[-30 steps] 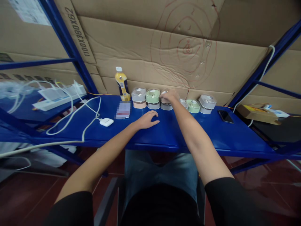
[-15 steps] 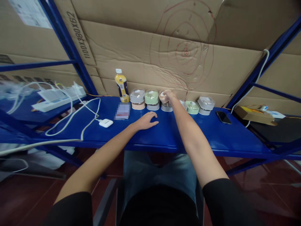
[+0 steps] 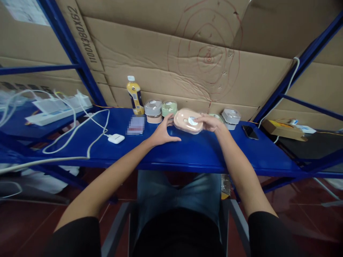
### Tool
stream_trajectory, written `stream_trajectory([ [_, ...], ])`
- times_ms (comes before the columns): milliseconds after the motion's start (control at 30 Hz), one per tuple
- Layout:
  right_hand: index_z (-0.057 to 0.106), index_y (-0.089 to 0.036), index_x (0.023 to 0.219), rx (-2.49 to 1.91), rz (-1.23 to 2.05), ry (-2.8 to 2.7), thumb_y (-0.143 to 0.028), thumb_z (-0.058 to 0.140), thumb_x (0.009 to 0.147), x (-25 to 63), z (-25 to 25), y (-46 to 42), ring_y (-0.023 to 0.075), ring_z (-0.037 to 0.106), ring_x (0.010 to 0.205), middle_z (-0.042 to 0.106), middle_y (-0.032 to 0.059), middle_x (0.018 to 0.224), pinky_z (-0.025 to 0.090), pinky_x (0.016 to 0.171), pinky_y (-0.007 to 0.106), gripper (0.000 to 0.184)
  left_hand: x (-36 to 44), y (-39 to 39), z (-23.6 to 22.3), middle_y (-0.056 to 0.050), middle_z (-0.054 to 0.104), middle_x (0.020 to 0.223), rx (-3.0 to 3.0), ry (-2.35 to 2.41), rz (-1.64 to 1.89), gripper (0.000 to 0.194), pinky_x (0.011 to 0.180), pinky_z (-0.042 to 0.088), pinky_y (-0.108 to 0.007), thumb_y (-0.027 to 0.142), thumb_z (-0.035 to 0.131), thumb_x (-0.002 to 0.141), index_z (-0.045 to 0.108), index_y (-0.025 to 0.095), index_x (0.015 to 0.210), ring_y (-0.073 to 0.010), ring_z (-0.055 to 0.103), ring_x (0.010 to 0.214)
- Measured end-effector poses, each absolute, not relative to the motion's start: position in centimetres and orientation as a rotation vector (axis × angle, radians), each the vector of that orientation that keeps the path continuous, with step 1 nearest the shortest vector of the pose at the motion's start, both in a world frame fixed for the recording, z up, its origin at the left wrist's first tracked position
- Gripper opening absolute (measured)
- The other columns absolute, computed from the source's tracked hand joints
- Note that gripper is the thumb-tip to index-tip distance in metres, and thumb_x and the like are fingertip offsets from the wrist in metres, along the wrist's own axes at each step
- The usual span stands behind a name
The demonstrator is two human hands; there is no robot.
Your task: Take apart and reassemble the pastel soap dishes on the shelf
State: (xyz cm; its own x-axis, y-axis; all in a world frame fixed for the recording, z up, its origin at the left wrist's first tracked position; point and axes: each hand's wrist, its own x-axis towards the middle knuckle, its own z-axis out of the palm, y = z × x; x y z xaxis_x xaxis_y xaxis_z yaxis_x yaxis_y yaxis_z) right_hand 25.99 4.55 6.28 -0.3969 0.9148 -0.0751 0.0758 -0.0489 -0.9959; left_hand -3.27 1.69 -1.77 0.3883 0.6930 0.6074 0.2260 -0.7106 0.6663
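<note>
Looks like a storeroom or workshop corner, hard to tell which. Built around a blue metal shelf (image 3: 203, 153) at desk height. Backed, behind the shelf, by brown cardboard (image 3: 128, 43) printed with large black figures and marked with hand-drawn red rings (image 3: 209, 59). Framed at both ends of the shelf by blue uprights (image 3: 64, 39). Wired, left of the shelf, with a white power strip (image 3: 56, 115) and loose cables (image 3: 26, 165). Holding, right of the shelf, an open carton (image 3: 284, 130). Floored below the shelf in dark red tiles (image 3: 289, 203).

Peach oblong box (image 3: 182, 118), closed, pale label (image 3: 191, 121) on top, tilted in right hand's fingers (image 3: 204, 119).
</note>
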Motion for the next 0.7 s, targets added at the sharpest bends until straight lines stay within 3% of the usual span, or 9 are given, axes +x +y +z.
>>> stream_trajectory([
  [67, 0.083, -0.014, 0.100, -1.092, 1.668, -1.621, -0.029, 0.102, 0.059, 26.2, 5.0, 3.3, 0.0226, 0.079, 0.079, 0.084, 0.0086, 0.083, 0.067, 0.072, 0.031, 0.048, -3.0, 1.2, -1.7, -0.028, 0.049, 0.173, 2.220, 0.759, 1.236, 0.139, 0.129, 0.048, -0.066, 0.062, 0.108, 0.060, 0.036, 0.022, 0.172, -0.0490, 0.054, 0.158],
  [200, 0.082, -0.016, 0.114, -1.094, 1.720, -1.776, -0.037, 0.106, 0.056, 26.0, 3.3, 2.5, 0.0233, 0.080, 0.086, 0.085, 0.0086, 0.095, 0.068, 0.077, 0.032, 0.066, -2.8, 0.6, -1.9, -0.021, 0.065, 0.160, 2.305, 0.814, 1.092, 0.122, 0.126, 0.051, -0.065, 0.064, 0.106, 0.060, 0.051, 0.020, 0.161, -0.0470, 0.063, 0.149],
  [300, 0.079, -0.020, 0.124, -1.097, 1.431, -1.956, -0.049, 0.103, 0.064, 26.2, 2.7, 2.1, 0.0269, 0.080, 0.103, 0.084, 0.0082, 0.110, 0.069, 0.095, 0.041, 0.071, -2.6, 0.4, -2.1, -0.017, 0.074, 0.149, 2.311, 0.909, 1.040, 0.113, 0.120, 0.057, -0.062, 0.063, 0.104, 0.059, 0.058, 0.020, 0.152, -0.0439, 0.071, 0.139],
  [367, 0.076, -0.022, 0.134, -1.073, 1.168, -2.094, -0.055, 0.101, 0.067, 26.1, 2.2, 1.6, 0.0319, 0.076, 0.124, 0.081, 0.0102, 0.130, 0.062, 0.113, 0.050, 0.079, -2.3, 0.4, -2.1, -0.016, 0.076, 0.144, 2.307, 0.968, 1.015, 0.106, 0.117, 0.059, -0.060, 0.062, 0.103, 0.060, 0.060, 0.020, 0.148, -0.0423, 0.073, 0.134],
  [467, 0.066, -0.023, 0.154, -1.038, 0.830, -2.255, -0.059, 0.106, 0.058, 25.2, 1.4, 0.6, 0.0418, 0.061, 0.151, 0.065, 0.0154, 0.162, 0.047, 0.130, 0.060, 0.110, -2.1, 0.4, -2.2, -0.017, 0.077, 0.142, 2.287, 1.057, 0.987, 0.103, 0.112, 0.061, -0.059, 0.064, 0.102, 0.060, 0.061, 0.020, 0.144, -0.0426, 0.075, 0.131],
  [533, 0.060, -0.020, 0.161, -1.042, 0.676, -2.308, -0.059, 0.107, 0.053, 24.5, 1.0, 0.3, 0.0463, 0.055, 0.156, 0.059, 0.0196, 0.169, 0.043, 0.133, 0.063, 0.124, -2.2, 0.6, -2.4, -0.018, 0.074, 0.146, 2.273, 1.107, 0.988, 0.110, 0.112, 0.061, -0.058, 0.064, 0.103, 0.058, 0.058, 0.020, 0.149, -0.0438, 0.074, 0.133],
  [700, 0.057, -0.019, 0.164, -1.110, 0.579, -2.177, -0.058, 0.100, 0.065, 25.6, 1.2, 1.2, 0.0437, 0.063, 0.149, 0.064, 0.0216, 0.163, 0.047, 0.130, 0.061, 0.115, -2.7, 1.0, -2.7, -0.022, 0.065, 0.158, 2.379, 1.149, 1.070, 0.116, 0.124, 0.054, -0.061, 0.059, 0.103, 0.064, 0.050, 0.018, 0.159, -0.0464, 0.065, 0.145],
])
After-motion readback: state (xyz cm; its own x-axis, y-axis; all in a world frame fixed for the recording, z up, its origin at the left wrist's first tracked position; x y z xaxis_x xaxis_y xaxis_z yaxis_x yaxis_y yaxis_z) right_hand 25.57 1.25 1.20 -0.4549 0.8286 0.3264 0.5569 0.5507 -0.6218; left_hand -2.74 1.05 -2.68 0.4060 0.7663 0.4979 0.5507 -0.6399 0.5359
